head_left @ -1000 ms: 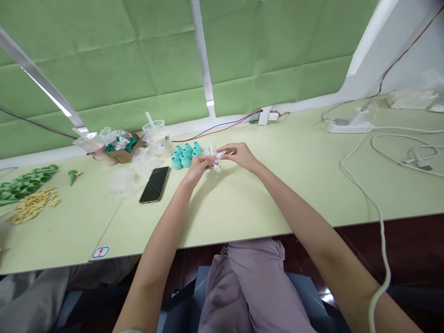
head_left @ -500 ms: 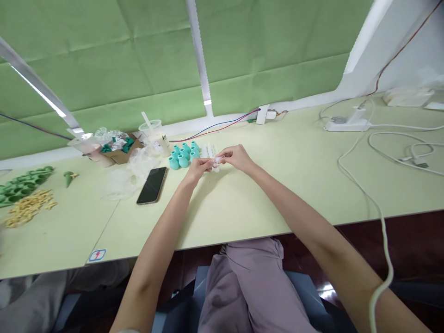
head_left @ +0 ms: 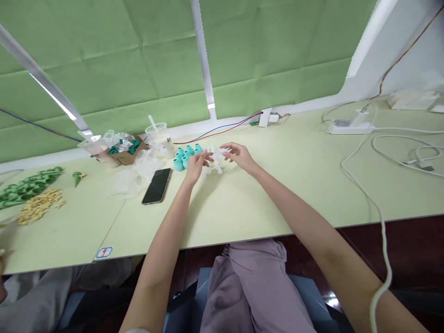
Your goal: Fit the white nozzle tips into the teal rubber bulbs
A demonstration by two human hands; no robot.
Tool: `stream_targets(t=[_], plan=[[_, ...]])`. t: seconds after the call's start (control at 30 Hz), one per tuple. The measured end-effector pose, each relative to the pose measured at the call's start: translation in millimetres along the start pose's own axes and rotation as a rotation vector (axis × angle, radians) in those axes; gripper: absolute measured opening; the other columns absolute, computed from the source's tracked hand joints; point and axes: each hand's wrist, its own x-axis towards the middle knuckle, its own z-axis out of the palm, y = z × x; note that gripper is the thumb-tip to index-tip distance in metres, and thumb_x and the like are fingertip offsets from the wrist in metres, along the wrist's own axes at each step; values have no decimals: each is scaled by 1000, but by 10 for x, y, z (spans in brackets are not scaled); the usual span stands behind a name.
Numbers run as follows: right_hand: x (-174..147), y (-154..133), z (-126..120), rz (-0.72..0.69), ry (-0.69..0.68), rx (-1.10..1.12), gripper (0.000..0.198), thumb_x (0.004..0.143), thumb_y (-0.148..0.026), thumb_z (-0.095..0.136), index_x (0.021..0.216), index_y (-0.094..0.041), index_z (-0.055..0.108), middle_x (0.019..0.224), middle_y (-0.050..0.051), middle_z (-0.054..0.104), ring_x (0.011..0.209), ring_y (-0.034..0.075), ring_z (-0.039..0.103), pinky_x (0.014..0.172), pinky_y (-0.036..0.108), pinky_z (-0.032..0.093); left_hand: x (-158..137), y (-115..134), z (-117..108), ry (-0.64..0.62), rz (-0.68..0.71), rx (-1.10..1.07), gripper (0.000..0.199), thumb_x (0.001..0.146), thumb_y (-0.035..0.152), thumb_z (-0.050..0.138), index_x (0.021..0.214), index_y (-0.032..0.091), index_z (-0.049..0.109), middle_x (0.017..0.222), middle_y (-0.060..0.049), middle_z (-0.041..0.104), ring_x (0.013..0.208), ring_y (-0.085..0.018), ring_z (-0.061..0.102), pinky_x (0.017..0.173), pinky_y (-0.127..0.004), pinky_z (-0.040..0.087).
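Observation:
Small translucent white pieces lie in a loose cluster on the table between my hands. My left hand is at the left side of the cluster, its fingers apart and bent toward the pieces. On the other side my right hand hovers with thumb and fingers spread, close to the white pieces. I see nothing gripped in either hand, though the pieces are small and pale. Several turquoise vase-shaped pieces stand upright just behind and left of my left hand, which partly covers them.
A black phone lies left of my left arm. Behind it are crumpled clear plastic, a cup with a straw and a cardboard box. Farther left sit green cones and yellow bits. A white cable crosses the right side.
My hands were together, pinching at a small white piece. Now they have parted with the fingers opened, and more of the white cluster shows between them.

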Motion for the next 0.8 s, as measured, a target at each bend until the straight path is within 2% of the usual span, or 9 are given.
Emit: stream_targets(t=[0.03, 0.1, 0.13, 0.27, 0.43, 0.8], plan=[[6, 5, -18, 25, 14, 35, 39, 70, -45, 65, 100, -20, 64, 94, 3, 63, 63, 9, 59, 53, 19, 47, 17, -27, -70, 83, 25, 69, 48, 82, 54, 44, 85, 12, 67, 75, -7, 65, 56, -10, 49, 61, -25, 42], [13, 15, -53, 70, 44, 87, 41, 70, -48, 64, 100, -20, 64, 90, 3, 63, 63, 9, 60, 53, 19, 48, 43, -85, -237, 168, 52, 219, 39, 74, 50, 58, 83, 14, 68, 74, -5, 64, 56, -9, 46, 58, -24, 39], [14, 21, -69, 89, 56, 99, 41, 70, -49, 64, 99, -20, 64, 88, 3, 63, 64, 9, 60, 53, 19, 48, 50, -112, -323, 140, 65, 268, 37, 70, 48, 62, 84, 14, 69, 74, -4, 63, 55, -9, 44, 56, -23, 37], [15, 60, -102, 143, 63, 105, 40, 68, -49, 65, 94, -19, 66, 87, 3, 65, 63, 9, 59, 52, 17, 47, 41, -195, -556, -147, 93, 399, 37, 62, 45, 70, 86, 17, 70, 69, -1, 60, 58, -10, 43, 57, -24, 35], [14, 112, -81, 156, 21, 87, 40, 69, -48, 66, 95, -18, 67, 81, 3, 65, 62, 9, 59, 52, 17, 46, 35, -260, -526, -297, 103, 490, 32, 62, 46, 70, 79, 19, 72, 69, -4, 64, 62, -12, 47, 59, -25, 37], [10, 189, -67, 162, -18, 64, 40, 69, -49, 66, 95, -19, 67, 84, 3, 67, 60, 8, 59, 52, 17, 46, 24, -181, -405, -347, 96, 428, 29, 62, 43, 71, 76, 17, 71, 69, -4, 65, 62, -12, 51, 61, -25, 40]])
